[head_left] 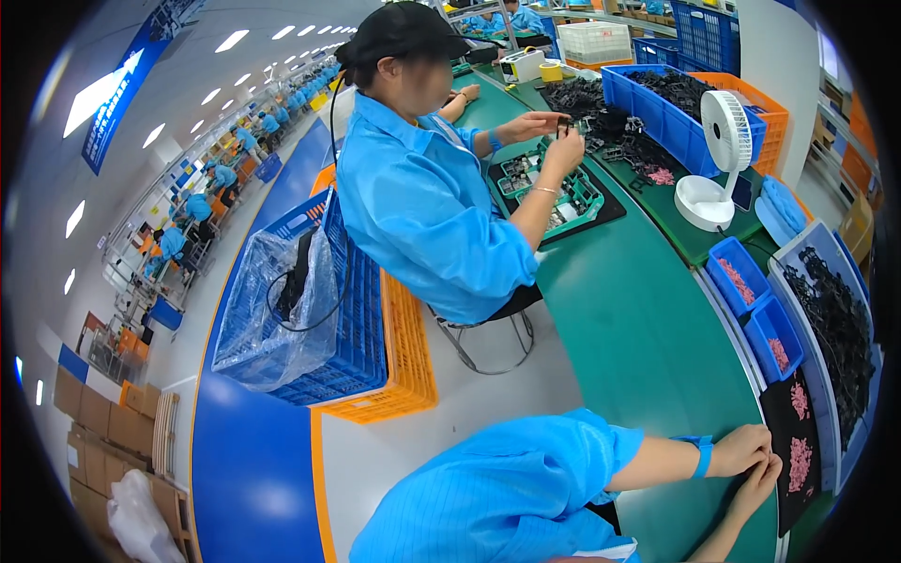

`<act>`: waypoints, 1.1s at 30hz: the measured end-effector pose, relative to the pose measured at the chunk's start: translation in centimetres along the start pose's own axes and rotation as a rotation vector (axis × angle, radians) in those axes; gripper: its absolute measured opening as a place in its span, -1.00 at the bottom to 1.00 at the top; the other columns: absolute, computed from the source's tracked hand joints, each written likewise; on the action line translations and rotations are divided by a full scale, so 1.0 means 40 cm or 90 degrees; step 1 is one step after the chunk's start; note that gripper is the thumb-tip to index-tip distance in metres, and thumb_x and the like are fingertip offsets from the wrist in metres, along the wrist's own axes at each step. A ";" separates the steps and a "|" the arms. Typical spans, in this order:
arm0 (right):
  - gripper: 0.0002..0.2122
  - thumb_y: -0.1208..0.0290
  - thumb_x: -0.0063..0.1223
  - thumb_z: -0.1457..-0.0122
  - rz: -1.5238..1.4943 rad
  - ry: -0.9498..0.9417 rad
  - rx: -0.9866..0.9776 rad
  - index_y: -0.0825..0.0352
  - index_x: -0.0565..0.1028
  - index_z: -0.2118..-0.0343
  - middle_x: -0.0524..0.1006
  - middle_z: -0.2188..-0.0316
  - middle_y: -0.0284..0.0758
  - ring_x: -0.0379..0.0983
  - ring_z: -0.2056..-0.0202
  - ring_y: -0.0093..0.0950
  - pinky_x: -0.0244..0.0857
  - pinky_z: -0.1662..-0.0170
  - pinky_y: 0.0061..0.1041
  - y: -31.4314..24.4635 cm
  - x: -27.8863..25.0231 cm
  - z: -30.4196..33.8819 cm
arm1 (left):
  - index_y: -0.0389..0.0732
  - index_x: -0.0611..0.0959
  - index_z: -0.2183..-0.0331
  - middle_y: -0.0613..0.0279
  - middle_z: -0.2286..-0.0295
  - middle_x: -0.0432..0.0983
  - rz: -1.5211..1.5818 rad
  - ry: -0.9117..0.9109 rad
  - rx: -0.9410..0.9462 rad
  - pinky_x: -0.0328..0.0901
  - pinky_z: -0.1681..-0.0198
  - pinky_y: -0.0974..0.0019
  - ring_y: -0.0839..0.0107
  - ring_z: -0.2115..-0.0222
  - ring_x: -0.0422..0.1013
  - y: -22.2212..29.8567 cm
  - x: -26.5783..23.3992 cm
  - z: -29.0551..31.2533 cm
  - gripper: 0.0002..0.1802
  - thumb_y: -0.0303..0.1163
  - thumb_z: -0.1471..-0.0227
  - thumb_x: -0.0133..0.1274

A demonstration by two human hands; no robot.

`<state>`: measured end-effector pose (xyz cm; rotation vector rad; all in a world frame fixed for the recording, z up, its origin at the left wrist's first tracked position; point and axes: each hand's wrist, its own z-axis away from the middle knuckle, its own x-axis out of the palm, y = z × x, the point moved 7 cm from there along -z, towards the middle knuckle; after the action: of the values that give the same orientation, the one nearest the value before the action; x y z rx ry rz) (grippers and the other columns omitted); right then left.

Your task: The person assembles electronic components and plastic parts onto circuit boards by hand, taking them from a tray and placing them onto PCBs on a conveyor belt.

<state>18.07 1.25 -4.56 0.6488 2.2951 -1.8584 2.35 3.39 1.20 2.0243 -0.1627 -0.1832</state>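
Note:
At the bench edge on the lower right, my left hand [740,451] has its fingers bent and pinched, a blue strap [702,456] round its wrist. My right hand [760,481] meets it fingertip to fingertip, also closed. Whatever lies between the fingers is too small or hidden to make out. Just beyond them is a black mat [794,502] bearing piles of small pink parts [801,464]. Two small blue bins [775,340] with more pink parts stand farther along. Beside the mat, a large grey-blue bin [786,281] holds tangled black parts [828,314].
Across the green bench [648,375], a co-worker [422,188] in blue handles a small dark part above a green tray [574,220]. A white fan [727,131], a blue crate [631,92] and heaped black parts [587,108] line the bench. Stacked crates [361,338] stand behind the co-worker.

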 end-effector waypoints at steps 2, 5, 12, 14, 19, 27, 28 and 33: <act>-0.81 0.35 -0.21 -0.32 -0.002 0.004 -0.018 0.41 0.32 0.25 0.35 0.36 -0.36 0.27 0.30 -0.58 0.20 0.20 -0.61 0.006 0.002 -0.011 | -0.30 0.44 0.61 0.03 0.52 0.37 -0.002 0.005 0.003 0.22 0.38 0.12 0.05 0.45 0.32 -0.004 0.000 -0.010 -0.91 -0.53 0.20 0.02; -0.80 0.33 -0.22 -0.33 0.011 0.018 -0.048 0.40 0.31 0.25 0.35 0.36 -0.37 0.27 0.30 -0.59 0.20 0.21 -0.62 -0.011 -0.002 -0.012 | -0.30 0.44 0.61 0.03 0.53 0.37 -0.006 0.013 -0.006 0.22 0.39 0.11 0.06 0.45 0.32 -0.011 0.012 -0.020 -0.90 -0.52 0.20 0.02; -0.82 0.38 -0.24 -0.33 0.031 -0.008 -0.036 0.41 0.31 0.20 0.35 0.31 -0.37 0.28 0.27 -0.61 0.20 0.18 -0.64 0.021 -0.008 -0.016 | -0.28 0.43 0.62 0.04 0.53 0.38 -0.036 0.007 -0.002 0.22 0.38 0.11 0.06 0.44 0.33 -0.006 0.011 -0.022 -0.91 -0.54 0.22 0.03; -0.82 0.38 -0.24 -0.33 0.036 -0.014 -0.027 0.42 0.31 0.21 0.35 0.31 -0.37 0.28 0.27 -0.60 0.20 0.17 -0.65 0.016 -0.008 -0.014 | -0.29 0.44 0.61 0.03 0.52 0.39 -0.031 -0.002 -0.002 0.23 0.38 0.11 0.05 0.44 0.34 -0.012 0.012 -0.022 -0.91 -0.53 0.21 0.02; -0.82 0.37 -0.23 -0.33 0.033 -0.004 -0.062 0.42 0.30 0.24 0.34 0.33 -0.37 0.27 0.28 -0.61 0.20 0.17 -0.65 -0.028 0.005 -0.003 | -0.30 0.45 0.59 0.01 0.52 0.41 -0.011 0.008 -0.008 0.24 0.40 0.12 0.04 0.45 0.35 -0.026 0.017 -0.020 -0.92 -0.53 0.21 0.02; -0.81 0.35 -0.22 -0.34 -0.065 -0.009 -0.021 0.40 0.30 0.29 0.32 0.37 -0.39 0.26 0.33 -0.63 0.21 0.25 -0.66 -0.022 0.021 -0.008 | -0.31 0.46 0.58 0.02 0.53 0.42 -0.003 0.007 -0.055 0.25 0.42 0.14 0.08 0.46 0.36 -0.052 0.004 -0.033 -0.92 -0.51 0.18 0.02; -0.82 0.35 -0.22 -0.34 -0.089 -0.023 -0.003 0.39 0.30 0.29 0.32 0.37 -0.40 0.25 0.34 -0.65 0.20 0.26 -0.68 -0.011 0.024 -0.009 | -0.30 0.46 0.58 0.02 0.53 0.42 -0.001 0.011 -0.049 0.25 0.42 0.14 0.09 0.47 0.36 -0.048 0.000 -0.034 -0.92 -0.51 0.18 0.02; -0.82 0.32 -0.21 -0.33 -0.056 -0.010 -0.002 0.35 0.30 0.30 0.29 0.42 -0.45 0.19 0.42 -0.70 0.11 0.38 -0.72 -0.010 0.013 -0.007 | -0.30 0.45 0.58 0.02 0.54 0.42 -0.005 0.013 -0.048 0.26 0.42 0.13 0.09 0.47 0.37 -0.043 0.000 -0.032 -0.93 -0.52 0.19 0.01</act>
<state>17.50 1.58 -4.33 0.5385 2.3527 -1.8902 2.68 5.27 0.20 1.9515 -0.1330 -0.1721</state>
